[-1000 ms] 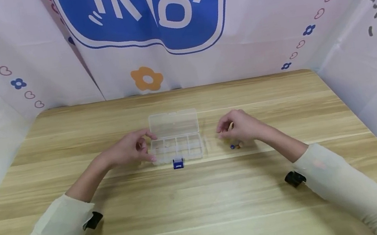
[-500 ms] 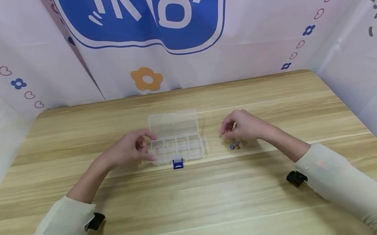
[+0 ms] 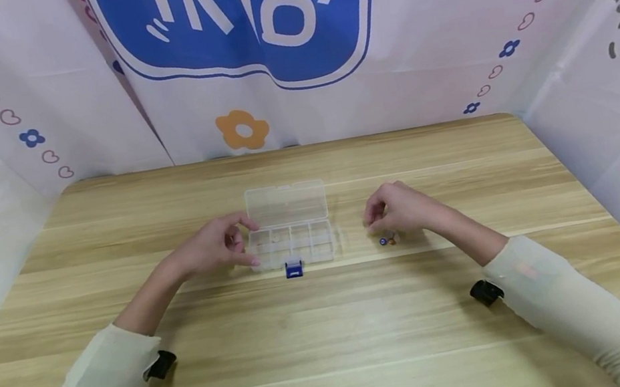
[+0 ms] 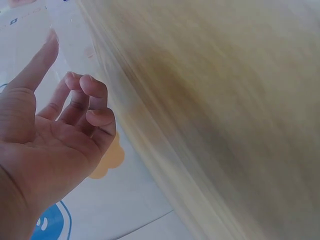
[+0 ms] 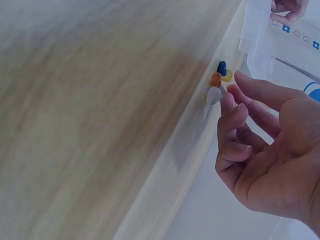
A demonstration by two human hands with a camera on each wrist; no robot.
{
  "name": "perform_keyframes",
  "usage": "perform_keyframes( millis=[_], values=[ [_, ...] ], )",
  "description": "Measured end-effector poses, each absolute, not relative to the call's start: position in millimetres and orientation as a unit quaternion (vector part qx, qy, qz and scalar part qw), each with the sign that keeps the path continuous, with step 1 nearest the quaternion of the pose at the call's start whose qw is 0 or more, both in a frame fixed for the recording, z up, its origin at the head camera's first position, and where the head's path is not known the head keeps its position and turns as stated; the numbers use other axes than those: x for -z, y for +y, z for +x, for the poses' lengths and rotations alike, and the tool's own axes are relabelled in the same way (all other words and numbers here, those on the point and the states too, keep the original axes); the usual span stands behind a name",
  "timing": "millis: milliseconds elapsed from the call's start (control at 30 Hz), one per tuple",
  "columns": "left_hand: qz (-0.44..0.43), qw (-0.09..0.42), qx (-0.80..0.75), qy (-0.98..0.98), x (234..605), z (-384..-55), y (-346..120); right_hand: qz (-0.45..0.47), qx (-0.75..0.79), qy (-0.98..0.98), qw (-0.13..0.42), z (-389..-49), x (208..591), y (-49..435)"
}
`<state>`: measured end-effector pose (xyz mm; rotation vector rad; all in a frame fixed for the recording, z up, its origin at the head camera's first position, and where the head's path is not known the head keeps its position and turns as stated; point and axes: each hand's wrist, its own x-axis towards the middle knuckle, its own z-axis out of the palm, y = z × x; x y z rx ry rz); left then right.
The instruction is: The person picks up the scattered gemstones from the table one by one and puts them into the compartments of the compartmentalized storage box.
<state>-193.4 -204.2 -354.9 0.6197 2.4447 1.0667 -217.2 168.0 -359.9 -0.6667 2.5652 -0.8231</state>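
A clear plastic compartment box (image 3: pixel 303 254) lies with its lid (image 3: pixel 286 205) folded back and a blue latch (image 3: pixel 294 269) in front. One compartment holds a tiny whitish piece (image 3: pixel 276 239). At the box's left end is my left hand (image 3: pixel 210 244), thumb and index finger spread against it, the other fingers curled in. To the right, my right hand (image 3: pixel 403 207) bends over several small bead-like pieces. In the right wrist view they are a blue piece (image 5: pixel 222 68), an orange piece (image 5: pixel 216 79), a yellow piece (image 5: pixel 228 75) and a whitish piece (image 5: pixel 213 95), beside the thumb and index tips.
The box and pieces lie on a wood-grain table (image 3: pixel 333 339). A white printed cloth (image 3: pixel 415 14) hangs behind and at the sides. Black wrist cameras sit under both sleeves, one at the left cuff (image 3: pixel 160 364) and one at the right cuff (image 3: pixel 486 292).
My right hand has shifted slightly to the right, away from the box and closer to the small pieces. The left hand stays in place at the box.
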Motion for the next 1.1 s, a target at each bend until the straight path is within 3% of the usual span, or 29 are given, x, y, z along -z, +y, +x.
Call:
perform_keyframes(
  millis=[1100],
  values=[
    [0.214,0.235,-0.408,0.856,356.3,-195.7,-204.3,-0.246,0.273,0.912,0.182,-213.2,359.9,164.8]
  ],
)
